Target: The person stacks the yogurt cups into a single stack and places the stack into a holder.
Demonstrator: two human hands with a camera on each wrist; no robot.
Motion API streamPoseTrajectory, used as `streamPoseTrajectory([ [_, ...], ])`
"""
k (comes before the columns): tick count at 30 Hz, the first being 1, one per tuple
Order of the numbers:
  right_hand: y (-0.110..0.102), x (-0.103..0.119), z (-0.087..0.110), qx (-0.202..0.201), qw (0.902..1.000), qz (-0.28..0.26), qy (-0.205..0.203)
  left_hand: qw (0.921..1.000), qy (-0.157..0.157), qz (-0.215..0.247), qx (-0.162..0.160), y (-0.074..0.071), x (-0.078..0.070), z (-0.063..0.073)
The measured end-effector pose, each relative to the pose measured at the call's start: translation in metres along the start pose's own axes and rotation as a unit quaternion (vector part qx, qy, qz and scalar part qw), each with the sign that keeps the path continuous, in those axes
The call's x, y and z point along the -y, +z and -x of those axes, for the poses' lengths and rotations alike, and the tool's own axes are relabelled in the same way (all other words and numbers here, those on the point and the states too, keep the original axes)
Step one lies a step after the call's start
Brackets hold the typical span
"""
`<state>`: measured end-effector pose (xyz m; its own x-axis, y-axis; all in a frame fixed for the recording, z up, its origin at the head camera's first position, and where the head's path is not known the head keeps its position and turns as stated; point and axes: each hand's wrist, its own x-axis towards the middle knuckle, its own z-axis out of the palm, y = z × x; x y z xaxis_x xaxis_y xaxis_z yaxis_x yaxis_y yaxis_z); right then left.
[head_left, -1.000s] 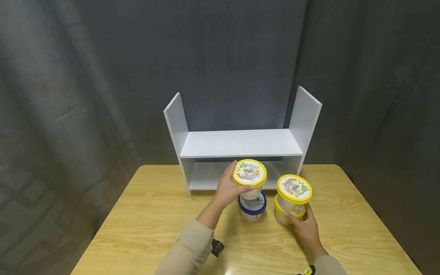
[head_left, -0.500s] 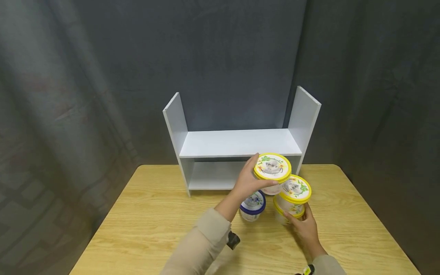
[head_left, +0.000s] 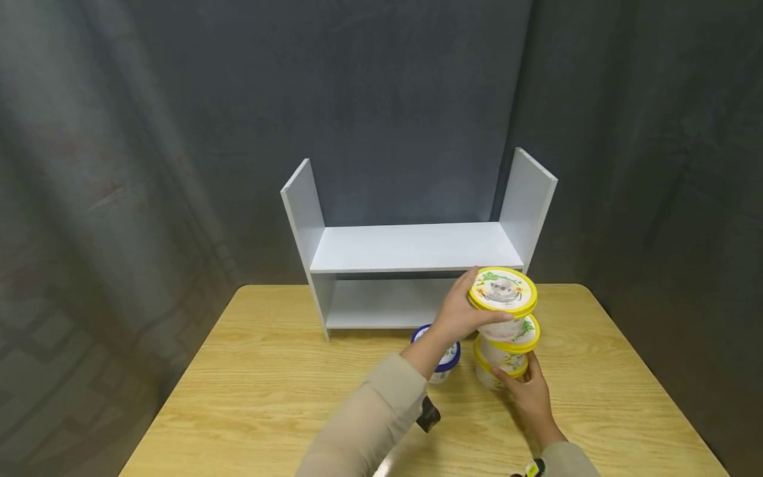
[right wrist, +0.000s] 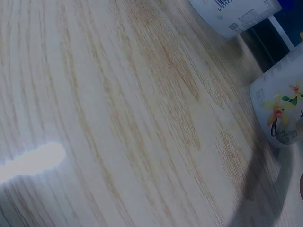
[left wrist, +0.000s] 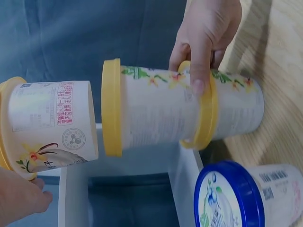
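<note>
My left hand (head_left: pixel 457 319) holds a yellow-lidded ice cream tub (head_left: pixel 503 291) upright above a stack of two more. In the left wrist view, a small gap separates that tub's bottom from the lid of the upper stacked tub (left wrist: pixel 156 106). My right hand (head_left: pixel 532 397) grips the stack from its near right side, thumb and fingers around the yellow lid of the lower stacked tub (left wrist: pixel 239 101). Left of the stack stands a blue-lidded tub (head_left: pixel 448 359), partly hidden behind my left wrist. The right wrist view catches only the lower part of the stack (right wrist: pixel 279 104).
A white two-tier shelf (head_left: pixel 417 247) stands at the back of the wooden table (head_left: pixel 256 397), just behind the tubs. Its tall side panels rise left and right. Dark grey curtains (head_left: pixel 405 112) hang behind and along both sides.
My left hand has carried its yellow-lidded tub rightward, from above the blue-lidded tub to above the stack. My right hand has kept its grip on the stack in the same place.
</note>
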<state>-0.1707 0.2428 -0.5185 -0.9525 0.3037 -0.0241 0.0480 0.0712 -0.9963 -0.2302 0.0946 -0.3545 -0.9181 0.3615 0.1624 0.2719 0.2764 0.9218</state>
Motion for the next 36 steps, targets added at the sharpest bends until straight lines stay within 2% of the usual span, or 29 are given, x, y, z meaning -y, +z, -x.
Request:
streamPoseTrajectory([
  [7, 0.000, 0.002, 0.000, -0.003, 1.0000, 0.002, 0.000, 0.9999, 0.013, 0.001, 0.009, 0.014, 0.000, -0.007],
  [14, 0.002, 0.001, -0.001, -0.001, 0.9999, -0.004, 0.014, 0.9999, -0.003, -0.006, 0.010, 0.024, 0.002, -0.011],
  [20, 0.002, 0.001, -0.002, -0.004, 0.9999, -0.014, -0.002, 0.9996, 0.006, -0.027, 0.008, 0.030, 0.003, -0.013],
  [27, -0.003, 0.003, -0.005, -0.001, 0.9995, 0.029, 0.006, 0.9987, 0.017, -0.046, 0.014, 0.032, 0.002, -0.015],
  [32, -0.004, 0.005, -0.007, 0.013, 0.9998, 0.015, -0.008, 0.9985, 0.016, -0.052, 0.013, 0.031, 0.001, -0.018],
  [36, -0.003, 0.004, -0.008, 0.006, 0.9996, 0.015, -0.021, 0.9985, 0.016, -0.048, 0.020, 0.030, 0.000, -0.019],
])
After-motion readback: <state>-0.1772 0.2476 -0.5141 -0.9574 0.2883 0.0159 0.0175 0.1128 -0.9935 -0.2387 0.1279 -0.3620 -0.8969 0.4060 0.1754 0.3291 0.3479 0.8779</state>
